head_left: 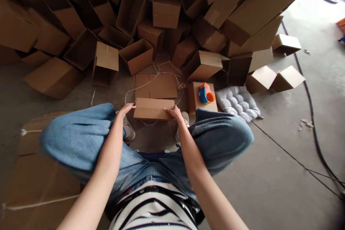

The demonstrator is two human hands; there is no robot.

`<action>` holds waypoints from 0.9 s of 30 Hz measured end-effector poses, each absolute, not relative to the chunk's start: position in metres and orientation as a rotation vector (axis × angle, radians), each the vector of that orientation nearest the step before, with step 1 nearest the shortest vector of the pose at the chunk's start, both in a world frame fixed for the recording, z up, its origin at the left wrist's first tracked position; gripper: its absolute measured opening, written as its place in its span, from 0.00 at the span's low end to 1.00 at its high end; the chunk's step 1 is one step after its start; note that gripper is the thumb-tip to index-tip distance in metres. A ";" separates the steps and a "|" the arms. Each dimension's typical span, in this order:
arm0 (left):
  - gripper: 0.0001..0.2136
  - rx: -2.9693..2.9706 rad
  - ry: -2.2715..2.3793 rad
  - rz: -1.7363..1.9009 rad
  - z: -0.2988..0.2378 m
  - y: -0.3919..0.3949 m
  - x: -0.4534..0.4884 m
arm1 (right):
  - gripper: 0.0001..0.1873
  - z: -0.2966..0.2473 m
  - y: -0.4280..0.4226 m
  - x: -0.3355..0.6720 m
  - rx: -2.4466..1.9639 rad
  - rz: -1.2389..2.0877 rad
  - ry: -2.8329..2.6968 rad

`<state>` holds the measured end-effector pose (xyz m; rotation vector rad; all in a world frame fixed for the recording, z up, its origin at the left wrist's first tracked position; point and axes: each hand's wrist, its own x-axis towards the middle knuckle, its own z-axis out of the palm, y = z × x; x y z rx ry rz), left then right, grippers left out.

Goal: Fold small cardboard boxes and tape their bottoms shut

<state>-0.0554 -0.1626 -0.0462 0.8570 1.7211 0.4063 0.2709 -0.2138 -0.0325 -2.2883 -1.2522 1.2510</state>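
Note:
Between my knees is a small brown cardboard box (153, 109), held at both ends. My left hand (126, 107) grips its left end with the fingers at the upper corner. At the right end my right hand (174, 111) has its fingers closed on the side of the box. Just beyond it a flat cardboard sheet (156, 85) lies on the floor with white string (140, 87) across it. To the right, a tape dispenser (206, 94) in orange and blue rests on top of a closed carton (194, 99).
A large heap of cardboard boxes (166, 10) fills the far side, several with open ends. A grey tufted cushion (237, 102) lies right of the carton. A black cable (309, 104) runs along the floor at right. Tied flat cardboard (40, 179) lies at lower left.

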 end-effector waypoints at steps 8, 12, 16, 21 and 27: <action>0.17 0.830 1.733 0.372 -0.043 -0.163 -0.053 | 0.32 -0.036 -0.214 0.271 -2.296 1.229 -1.262; 0.14 0.848 1.715 0.371 -0.042 -0.163 -0.053 | 0.32 -0.037 -0.214 0.271 -2.295 1.226 -1.255; 0.12 0.851 1.701 0.374 -0.043 -0.163 -0.053 | 0.31 -0.035 -0.213 0.270 -2.327 1.230 -1.257; 0.08 0.825 1.731 0.368 -0.046 -0.161 -0.053 | 0.30 -0.030 -0.215 0.270 -2.334 1.235 -1.252; 0.08 0.816 1.714 0.379 -0.043 -0.164 -0.054 | 0.29 -0.031 -0.217 0.274 -2.261 1.261 -1.234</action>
